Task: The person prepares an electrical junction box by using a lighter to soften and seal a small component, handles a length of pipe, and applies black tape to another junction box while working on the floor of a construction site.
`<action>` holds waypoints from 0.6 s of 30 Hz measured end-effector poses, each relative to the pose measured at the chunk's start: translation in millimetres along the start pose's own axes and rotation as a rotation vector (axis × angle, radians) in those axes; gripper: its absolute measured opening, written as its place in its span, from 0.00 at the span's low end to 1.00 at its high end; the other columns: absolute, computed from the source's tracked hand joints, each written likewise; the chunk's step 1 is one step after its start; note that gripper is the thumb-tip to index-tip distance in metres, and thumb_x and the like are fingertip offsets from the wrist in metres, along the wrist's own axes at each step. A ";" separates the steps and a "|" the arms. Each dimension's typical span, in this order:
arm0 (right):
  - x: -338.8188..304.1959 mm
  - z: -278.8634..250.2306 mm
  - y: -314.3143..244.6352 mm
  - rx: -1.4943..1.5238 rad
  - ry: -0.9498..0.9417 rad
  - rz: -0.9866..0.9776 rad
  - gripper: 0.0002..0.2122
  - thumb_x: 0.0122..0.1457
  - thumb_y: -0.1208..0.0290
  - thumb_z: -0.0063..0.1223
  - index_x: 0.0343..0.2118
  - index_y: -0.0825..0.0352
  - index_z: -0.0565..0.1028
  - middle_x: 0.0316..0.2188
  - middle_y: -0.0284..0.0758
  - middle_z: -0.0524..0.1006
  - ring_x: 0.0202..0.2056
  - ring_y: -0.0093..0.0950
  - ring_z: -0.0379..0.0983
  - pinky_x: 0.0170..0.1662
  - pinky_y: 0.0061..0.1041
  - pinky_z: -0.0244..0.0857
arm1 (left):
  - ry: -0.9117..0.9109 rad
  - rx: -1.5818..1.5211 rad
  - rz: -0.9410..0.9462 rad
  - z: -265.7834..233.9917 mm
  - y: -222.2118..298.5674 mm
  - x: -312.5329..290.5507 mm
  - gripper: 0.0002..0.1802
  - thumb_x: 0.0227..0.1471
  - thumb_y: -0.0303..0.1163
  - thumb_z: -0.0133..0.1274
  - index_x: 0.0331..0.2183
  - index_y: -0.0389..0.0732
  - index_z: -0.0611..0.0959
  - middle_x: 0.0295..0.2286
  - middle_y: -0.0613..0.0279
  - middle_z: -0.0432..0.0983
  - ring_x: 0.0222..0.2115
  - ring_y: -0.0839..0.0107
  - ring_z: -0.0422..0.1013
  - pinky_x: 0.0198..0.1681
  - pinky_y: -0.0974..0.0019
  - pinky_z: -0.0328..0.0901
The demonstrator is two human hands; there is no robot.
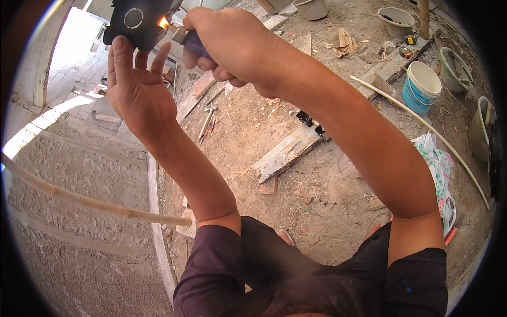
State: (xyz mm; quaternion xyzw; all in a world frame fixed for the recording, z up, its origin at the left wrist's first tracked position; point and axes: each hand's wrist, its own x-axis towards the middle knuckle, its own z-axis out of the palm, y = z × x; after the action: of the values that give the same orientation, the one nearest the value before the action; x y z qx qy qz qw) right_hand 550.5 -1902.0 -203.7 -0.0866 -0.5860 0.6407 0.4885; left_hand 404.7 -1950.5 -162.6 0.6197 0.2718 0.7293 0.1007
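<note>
At the upper left, my left hand (pixel 140 98) is raised with its fingertips at the lower edge of a flat black piece (pixel 124 26) marked with a pale broken ring. The piece runs partly out of view at the top. My right hand (pixel 235 50) is wrapped round a purple lighter (pixel 195 44) with a metal top. From the lighter a small orange flame (pixel 163 22) burns at the right edge of the black piece. The view does not show what the flame touches.
A wooden board (pixel 290 148) lies on the dirt floor, with small dark objects (pixel 306 118) at its end. Right of it are a blue-and-white bucket (pixel 421 89), a long pale pole (pixel 422 124) and a plastic bag (pixel 438 164). A hammer (pixel 207 122) lies at left; a bamboo pole (pixel 95 202) leans lower left.
</note>
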 end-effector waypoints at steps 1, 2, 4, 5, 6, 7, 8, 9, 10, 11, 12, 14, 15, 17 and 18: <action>-0.1 -0.3 -0.1 -0.005 -0.002 -0.001 0.22 0.62 0.59 0.38 0.25 0.72 0.79 0.19 0.39 0.73 0.19 0.27 0.64 0.25 0.31 0.59 | -0.001 0.004 -0.002 -0.5 0.0 0.2 0.15 0.62 0.38 0.55 0.42 0.35 0.79 0.38 0.58 0.78 0.40 0.68 0.73 0.41 0.58 0.76; -0.5 -1.1 -0.5 -0.011 -0.003 -0.003 0.22 0.62 0.59 0.38 0.25 0.72 0.79 0.19 0.39 0.73 0.19 0.27 0.64 0.25 0.31 0.59 | -0.002 0.006 -0.005 -0.8 -0.2 0.2 0.15 0.62 0.38 0.55 0.42 0.35 0.79 0.38 0.58 0.78 0.40 0.68 0.73 0.41 0.58 0.76; -1.2 -2.2 -0.4 -0.012 -0.004 -0.006 0.22 0.62 0.59 0.38 0.25 0.72 0.79 0.18 0.39 0.73 0.18 0.26 0.64 0.25 0.31 0.59 | 0.006 0.008 -0.007 -0.3 -0.3 -0.5 0.15 0.62 0.38 0.55 0.42 0.35 0.79 0.38 0.58 0.78 0.39 0.68 0.73 0.41 0.58 0.76; -1.4 -2.7 0.2 -0.007 -0.002 -0.008 0.22 0.62 0.59 0.38 0.25 0.72 0.79 0.18 0.38 0.73 0.18 0.26 0.64 0.25 0.31 0.59 | 0.009 0.010 -0.009 -0.1 -0.5 -0.7 0.15 0.62 0.38 0.55 0.42 0.35 0.79 0.38 0.58 0.78 0.39 0.68 0.73 0.41 0.58 0.76; -1.4 -3.0 0.7 -0.001 -0.001 -0.010 0.22 0.62 0.59 0.38 0.25 0.72 0.79 0.18 0.38 0.73 0.18 0.26 0.64 0.25 0.31 0.59 | 0.006 0.009 -0.008 -0.1 -0.9 -0.6 0.15 0.62 0.38 0.55 0.42 0.35 0.79 0.37 0.58 0.78 0.39 0.68 0.73 0.41 0.58 0.76; -1.0 -3.2 1.3 -0.003 0.002 -0.015 0.22 0.62 0.59 0.38 0.25 0.72 0.79 0.18 0.38 0.73 0.18 0.26 0.64 0.25 0.31 0.59 | 0.004 0.008 -0.007 -0.2 -1.4 -0.4 0.15 0.62 0.38 0.55 0.42 0.34 0.79 0.37 0.58 0.78 0.39 0.69 0.73 0.41 0.58 0.76; -0.3 -3.2 2.1 -0.005 0.004 -0.020 0.22 0.62 0.59 0.38 0.24 0.72 0.79 0.18 0.38 0.73 0.18 0.26 0.64 0.25 0.31 0.59 | 0.001 0.007 -0.005 -0.1 -1.8 -0.3 0.15 0.62 0.38 0.55 0.42 0.34 0.80 0.37 0.58 0.78 0.38 0.69 0.72 0.41 0.58 0.76; 0.2 -3.2 2.4 -0.007 0.007 -0.025 0.22 0.62 0.59 0.38 0.24 0.72 0.79 0.18 0.37 0.73 0.18 0.26 0.64 0.25 0.31 0.59 | 0.001 0.004 -0.007 0.2 -2.3 -0.3 0.15 0.62 0.37 0.55 0.41 0.34 0.79 0.37 0.58 0.78 0.38 0.69 0.72 0.40 0.58 0.77; 0.2 -3.1 2.4 -0.007 0.015 -0.027 0.22 0.62 0.59 0.38 0.24 0.72 0.79 0.18 0.37 0.73 0.18 0.26 0.64 0.25 0.31 0.59 | 0.000 0.002 -0.009 0.6 -2.8 -0.4 0.15 0.62 0.37 0.56 0.41 0.34 0.79 0.37 0.58 0.78 0.38 0.69 0.72 0.40 0.58 0.77; 0.2 -2.3 2.6 -0.006 0.022 -0.028 0.22 0.62 0.59 0.38 0.24 0.72 0.79 0.17 0.37 0.73 0.18 0.26 0.64 0.25 0.31 0.59 | 0.001 0.001 -0.011 0.4 -3.0 -0.5 0.15 0.61 0.37 0.56 0.41 0.34 0.79 0.36 0.58 0.78 0.38 0.69 0.72 0.40 0.58 0.77; 0.2 -1.9 2.7 -0.005 0.029 -0.029 0.22 0.61 0.59 0.38 0.24 0.72 0.79 0.17 0.37 0.73 0.18 0.26 0.64 0.25 0.31 0.59 | 0.002 0.002 -0.010 0.4 -3.3 -0.5 0.15 0.61 0.37 0.56 0.41 0.34 0.79 0.36 0.58 0.78 0.38 0.69 0.73 0.40 0.59 0.77; 0.6 -3.5 1.6 -0.038 0.018 -0.016 0.22 0.61 0.59 0.38 0.23 0.72 0.78 0.18 0.37 0.73 0.18 0.27 0.65 0.25 0.31 0.60 | 0.005 0.001 -0.007 0.7 -4.5 -0.3 0.15 0.61 0.37 0.56 0.41 0.34 0.79 0.36 0.58 0.78 0.37 0.69 0.73 0.40 0.59 0.77; 0.5 -4.6 0.9 -0.056 0.013 -0.009 0.22 0.61 0.59 0.38 0.23 0.72 0.78 0.18 0.37 0.73 0.19 0.27 0.65 0.26 0.31 0.60 | 0.006 0.004 -0.008 0.8 -4.8 -0.5 0.15 0.61 0.37 0.57 0.41 0.33 0.79 0.36 0.58 0.78 0.38 0.69 0.73 0.40 0.59 0.77; -0.9 -5.8 0.2 -0.066 0.031 -0.027 0.23 0.61 0.59 0.37 0.23 0.72 0.78 0.17 0.37 0.73 0.19 0.26 0.65 0.25 0.30 0.60 | 0.009 0.010 -0.009 0.8 -4.8 -0.5 0.16 0.61 0.37 0.57 0.41 0.33 0.79 0.36 0.58 0.78 0.38 0.69 0.73 0.40 0.59 0.77; -1.3 -6.2 0.2 -0.070 0.039 -0.037 0.23 0.61 0.58 0.37 0.23 0.72 0.78 0.17 0.37 0.73 0.19 0.26 0.65 0.25 0.30 0.60 | 0.009 0.012 -0.009 0.6 -5.2 -0.5 0.16 0.61 0.37 0.57 0.42 0.33 0.79 0.36 0.58 0.78 0.38 0.69 0.73 0.40 0.59 0.77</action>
State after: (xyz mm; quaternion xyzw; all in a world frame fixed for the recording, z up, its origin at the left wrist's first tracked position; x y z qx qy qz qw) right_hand 555.3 -1898.7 -206.3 -0.1056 -0.5999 0.6089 0.5083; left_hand 404.3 -1946.3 -165.7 0.6158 0.2794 0.7300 0.0993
